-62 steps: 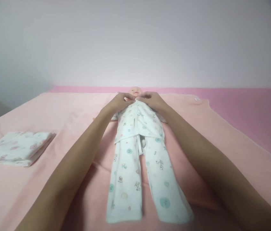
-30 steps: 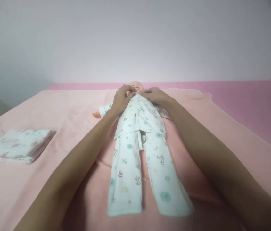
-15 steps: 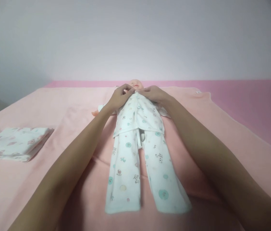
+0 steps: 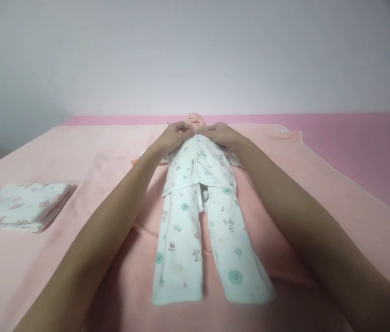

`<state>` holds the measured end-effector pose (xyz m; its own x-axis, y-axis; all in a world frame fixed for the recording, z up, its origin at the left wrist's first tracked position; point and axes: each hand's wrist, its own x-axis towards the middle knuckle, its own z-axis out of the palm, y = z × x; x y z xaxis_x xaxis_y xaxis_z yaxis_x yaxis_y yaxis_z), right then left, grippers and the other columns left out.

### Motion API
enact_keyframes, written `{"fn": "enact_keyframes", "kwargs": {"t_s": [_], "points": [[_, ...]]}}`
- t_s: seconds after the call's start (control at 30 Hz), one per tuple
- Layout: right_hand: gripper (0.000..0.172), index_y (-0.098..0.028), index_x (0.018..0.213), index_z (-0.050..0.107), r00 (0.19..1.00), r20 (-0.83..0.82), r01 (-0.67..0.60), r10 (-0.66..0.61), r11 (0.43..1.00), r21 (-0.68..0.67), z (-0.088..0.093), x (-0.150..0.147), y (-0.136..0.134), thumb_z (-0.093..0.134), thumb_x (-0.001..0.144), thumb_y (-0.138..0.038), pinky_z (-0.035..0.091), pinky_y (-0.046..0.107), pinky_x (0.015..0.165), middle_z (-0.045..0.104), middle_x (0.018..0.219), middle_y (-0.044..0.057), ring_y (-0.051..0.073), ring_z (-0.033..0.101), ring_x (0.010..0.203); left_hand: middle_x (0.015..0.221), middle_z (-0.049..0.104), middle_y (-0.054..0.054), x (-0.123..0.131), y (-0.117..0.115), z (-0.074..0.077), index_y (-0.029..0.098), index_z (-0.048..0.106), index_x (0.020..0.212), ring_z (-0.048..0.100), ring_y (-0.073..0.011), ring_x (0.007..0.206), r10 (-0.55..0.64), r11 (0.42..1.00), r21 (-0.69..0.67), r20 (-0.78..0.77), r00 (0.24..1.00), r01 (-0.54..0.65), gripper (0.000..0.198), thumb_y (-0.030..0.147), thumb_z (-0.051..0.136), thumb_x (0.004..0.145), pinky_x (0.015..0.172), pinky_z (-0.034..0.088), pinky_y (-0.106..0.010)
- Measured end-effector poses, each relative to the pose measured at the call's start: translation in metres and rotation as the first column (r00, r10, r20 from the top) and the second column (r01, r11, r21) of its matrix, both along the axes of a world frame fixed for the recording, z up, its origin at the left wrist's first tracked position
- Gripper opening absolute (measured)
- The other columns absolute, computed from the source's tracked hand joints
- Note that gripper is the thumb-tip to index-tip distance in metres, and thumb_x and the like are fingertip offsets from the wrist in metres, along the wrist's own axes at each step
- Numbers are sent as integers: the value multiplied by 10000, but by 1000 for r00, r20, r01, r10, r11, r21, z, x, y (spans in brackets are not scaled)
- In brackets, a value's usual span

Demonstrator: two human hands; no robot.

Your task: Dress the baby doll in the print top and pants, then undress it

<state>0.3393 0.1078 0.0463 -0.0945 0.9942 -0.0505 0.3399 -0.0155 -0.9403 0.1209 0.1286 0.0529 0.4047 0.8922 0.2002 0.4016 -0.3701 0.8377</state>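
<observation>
A baby doll (image 4: 195, 119) lies on its back, head away from me, in a white printed shirt (image 4: 202, 168) and matching trousers (image 4: 181, 240). My left hand (image 4: 177, 137) and my right hand (image 4: 221, 135) meet at the shirt's neckline, just below the doll's chin. The fingers of both are pinched on the collar edge from either side. A button (image 4: 199, 151) shows on the shirt front below my hands. One doll hand (image 4: 133, 162) pokes out beyond my left forearm. My hands hide the doll's neck and shoulders, and fine detail at the fingertips is blurred.
A folded white printed cloth (image 4: 25, 205) lies to the left on the peach blanket (image 4: 87, 193). Darker pink bedding (image 4: 361, 152) shows along the right and far edges. Behind the bed stands a pale wall (image 4: 195, 55).
Both hands stay at the neckline, with only slight finger shifts and the fingertips a little closer together. The doll, clothes and folded cloth keep their places.
</observation>
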Motion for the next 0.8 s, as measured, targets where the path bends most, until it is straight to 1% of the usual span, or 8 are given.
{"fn": "enact_keyframes", "kwargs": {"t_s": [0.1, 0.23, 0.4, 0.53, 0.6, 0.7, 0.8], "points": [[667, -181, 1090, 801, 1000, -16, -6, 6, 1000, -13, 0, 1, -2, 934, 646, -661, 565, 293, 731, 753, 1060, 120, 245, 706, 939, 1137, 735, -82, -3, 1, 0, 252, 745, 1041, 671, -254, 1028, -35, 999, 4, 4, 999, 35, 258, 463, 772, 895, 874, 527, -377], [672, -192, 1122, 796, 998, -54, -24, 23, 1000, -17, -3, 2, -1, 890, 691, -699, 567, 275, 735, 753, 1099, 108, 219, 708, 936, 1198, 720, -69, -5, 3, 0, 263, 729, 1056, 660, -243, 1065, -62, 998, 30, -10, 998, 63, 271, 495, 737, 915, 893, 514, -363], [691, -187, 1164, 784, 995, -91, -50, 47, 998, -24, -4, 4, 0, 907, 688, -672, 590, 302, 791, 748, 1147, 120, 240, 715, 984, 1224, 715, -59, -5, 3, 2, 271, 709, 1063, 651, -254, 1116, -81, 996, 33, -35, 996, 83, 290, 522, 722, 919, 921, 505, -361], [668, -191, 1158, 787, 995, -87, -44, 44, 999, -3, -4, 4, -1, 901, 703, -666, 590, 303, 803, 750, 1144, 115, 234, 712, 984, 1181, 733, -65, -3, 1, 4, 254, 703, 1041, 665, -259, 1073, -48, 998, -27, -1, 999, 48, 293, 527, 688, 936, 881, 526, -364], [668, -190, 1155, 788, 996, -81, -45, 46, 999, 11, -4, 4, -2, 897, 705, -672, 583, 294, 796, 751, 1136, 114, 229, 711, 975, 1157, 741, -62, -1, 0, 5, 255, 708, 1029, 671, -258, 1048, -27, 999, -40, 11, 1000, 27, 276, 511, 702, 926, 872, 530, -370], [649, -193, 1147, 795, 995, -78, -55, 58, 998, 37, -3, 3, -5, 873, 729, -682, 569, 279, 779, 756, 1114, 109, 221, 706, 953, 1130, 745, -65, 0, 0, 3, 256, 726, 1012, 673, -261, 1021, -4, 1000, -12, 14, 1000, 5, 259, 486, 743, 892, 869, 530, -384], [641, -189, 1137, 801, 994, -85, -58, 62, 997, 53, -3, 2, -7, 858, 741, -690, 562, 275, 767, 760, 1083, 104, 215, 702, 926, 1081, 747, -71, 2, -1, 0, 238, 743, 958, 669, -259, 984, 28, 997, 70, 9, 1000, -29, 252, 481, 741, 890, 875, 530, -394]]}}
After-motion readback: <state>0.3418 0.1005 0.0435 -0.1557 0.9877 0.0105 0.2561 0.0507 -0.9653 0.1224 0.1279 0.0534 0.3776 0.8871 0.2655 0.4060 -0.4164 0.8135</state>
